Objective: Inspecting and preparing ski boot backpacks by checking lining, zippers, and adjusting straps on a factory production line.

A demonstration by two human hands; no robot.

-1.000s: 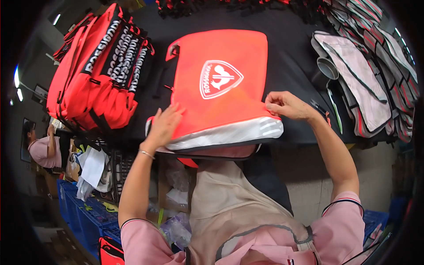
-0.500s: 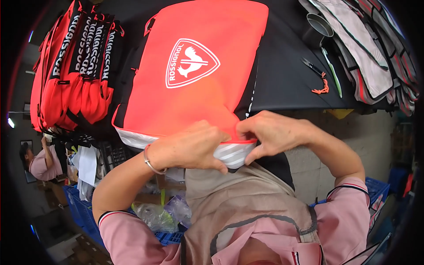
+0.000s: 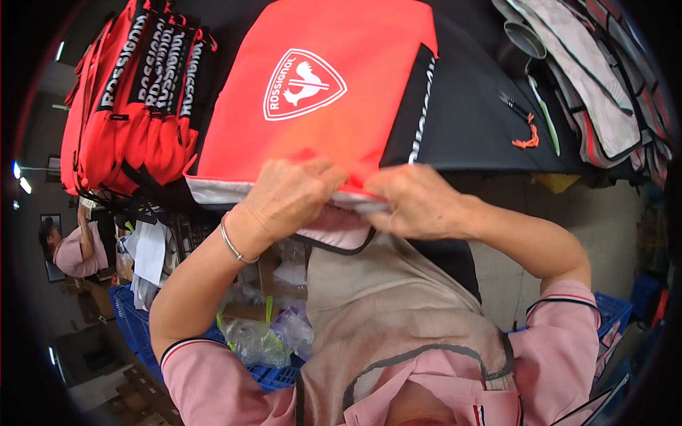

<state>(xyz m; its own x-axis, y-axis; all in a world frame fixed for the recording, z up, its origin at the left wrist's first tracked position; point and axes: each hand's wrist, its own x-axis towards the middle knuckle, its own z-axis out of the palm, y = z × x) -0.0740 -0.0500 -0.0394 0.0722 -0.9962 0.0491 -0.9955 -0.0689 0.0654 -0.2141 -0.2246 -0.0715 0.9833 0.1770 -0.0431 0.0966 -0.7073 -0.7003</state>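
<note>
A large red bag point(image 3: 355, 50) with a white shield emblem and a black side panel lies on the black-covered table, its near end at the table's front edge. That near edge is folded back, showing pale grey lining point(image 3: 220, 192). My left hand point(image 3: 284, 195) is closed on the edge, fingers curled over the red fabric. Beside it, my right hand point(image 3: 419, 202) pinches the same edge near the corner, slightly blurred. Below the left hand hangs a pink flap point(image 3: 337, 231) with black binding. My fingertips are partly hidden in the folds.
Several red and black bags point(image 3: 142, 106) are stacked at the left. On the right lie small thread snips point(image 3: 513, 106) with orange cord, a green-white brush point(image 3: 545, 117), a metal cup point(image 3: 524, 41) and grey-pink fabric pieces point(image 3: 597, 85). Another person point(image 3: 78, 252) is at far left.
Both hands have moved up and slightly apart in view, with the bag's edge gripped. The striped grey lining has given way to a pink flap; more of the black side panel shows.
</note>
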